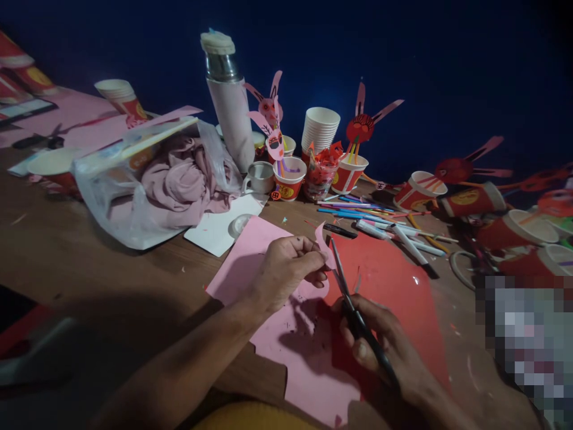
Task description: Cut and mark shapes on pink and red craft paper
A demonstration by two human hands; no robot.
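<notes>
Between the thumb and fingers of my left hand [290, 266] is a small curved strip of pink paper [323, 237]. My right hand [380, 331] grips a pair of scissors [344, 285] with dark handles, its blades pointing up beside the strip's right edge. Whether the blades touch the paper I cannot tell. Below my hands lies a larger sheet of pink paper [308, 358] with cut, stepped edges and small dark marks. It partly overlaps a sheet of red paper [394, 278] on the right.
Behind the papers lie several markers [412, 248] and coloured sticks [353, 209]. Rabbit-faced paper figures [360, 128] stand in paper cups [351, 173]. A tall flask [228, 107], a metal mug [259, 177] and a plastic bag [120, 209] holding pink cloth stand further left. Cups [514, 233] line the right side.
</notes>
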